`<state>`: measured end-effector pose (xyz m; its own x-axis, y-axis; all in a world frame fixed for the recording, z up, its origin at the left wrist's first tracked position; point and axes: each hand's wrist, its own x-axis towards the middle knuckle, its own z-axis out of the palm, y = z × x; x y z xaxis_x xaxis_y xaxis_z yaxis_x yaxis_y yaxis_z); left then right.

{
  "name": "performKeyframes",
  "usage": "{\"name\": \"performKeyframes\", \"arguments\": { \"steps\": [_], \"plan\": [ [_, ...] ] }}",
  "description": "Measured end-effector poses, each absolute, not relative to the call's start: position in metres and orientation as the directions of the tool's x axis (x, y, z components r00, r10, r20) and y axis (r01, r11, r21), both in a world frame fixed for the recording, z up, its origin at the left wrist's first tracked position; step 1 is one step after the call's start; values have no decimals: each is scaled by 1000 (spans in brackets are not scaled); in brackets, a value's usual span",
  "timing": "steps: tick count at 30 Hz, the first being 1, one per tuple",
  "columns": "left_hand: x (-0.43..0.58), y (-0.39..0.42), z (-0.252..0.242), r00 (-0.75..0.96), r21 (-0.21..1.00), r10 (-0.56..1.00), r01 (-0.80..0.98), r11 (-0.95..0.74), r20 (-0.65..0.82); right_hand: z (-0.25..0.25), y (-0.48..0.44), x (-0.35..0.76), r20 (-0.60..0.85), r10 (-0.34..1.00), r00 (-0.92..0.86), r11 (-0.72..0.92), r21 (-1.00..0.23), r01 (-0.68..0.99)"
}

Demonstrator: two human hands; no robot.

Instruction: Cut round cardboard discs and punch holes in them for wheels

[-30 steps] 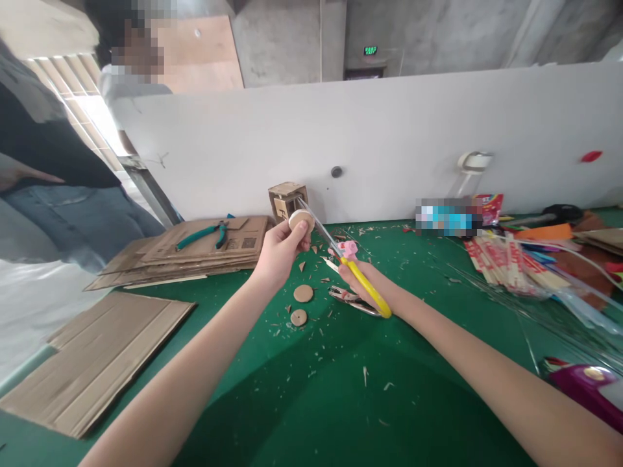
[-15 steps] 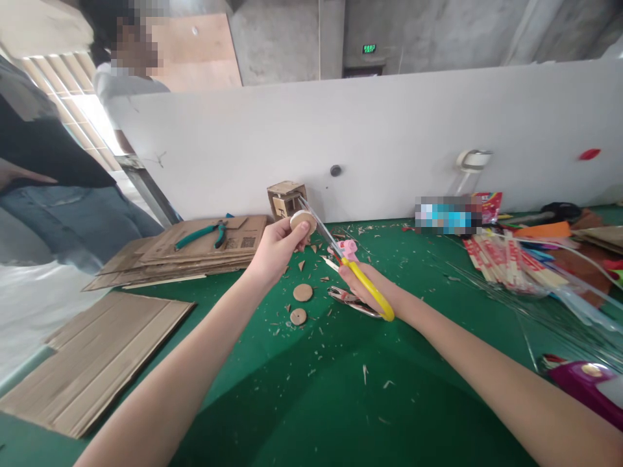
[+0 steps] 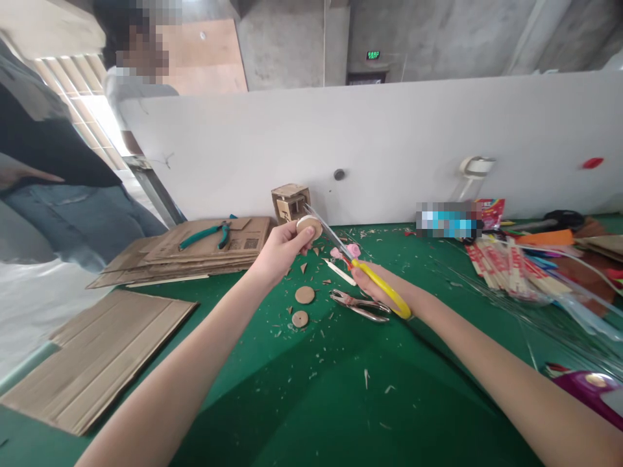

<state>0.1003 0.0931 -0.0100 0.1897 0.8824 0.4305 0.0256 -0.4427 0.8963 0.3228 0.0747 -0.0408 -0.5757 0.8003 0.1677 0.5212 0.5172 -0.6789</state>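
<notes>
Head: left grip pinches round tan disc; right grip encloses yellow-handled scissors.

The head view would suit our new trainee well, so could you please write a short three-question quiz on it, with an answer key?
1. Multiple choice: what is pinched in the left hand?
A) a paintbrush
B) a cardboard disc
C) a roll of tape

2. True or false: the teal-handled pliers lie on top of the cardboard stack.

3. Fill in the blank: the right hand holds a cutting tool with a yellow handle, namely a pair of ____.

Key: 1. B. 2. True. 3. scissors.
</notes>
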Motion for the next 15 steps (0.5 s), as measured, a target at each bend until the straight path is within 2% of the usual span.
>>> {"name": "performKeyframes", "arguments": {
  "steps": [4,10,15],
  "plan": [
    [100,91,-8,213,899,893,106,-425,397,-35,73,326,81,774,-628,493,-699,518],
    [94,91,-7,238,886,902,212,-412,362,-38,78,330,133,801,-584,528,-618,583],
    [93,91,-7,256,890,899,201,-410,356,-37,79,332,90,809,-580,504,-614,607]
  ]
}}
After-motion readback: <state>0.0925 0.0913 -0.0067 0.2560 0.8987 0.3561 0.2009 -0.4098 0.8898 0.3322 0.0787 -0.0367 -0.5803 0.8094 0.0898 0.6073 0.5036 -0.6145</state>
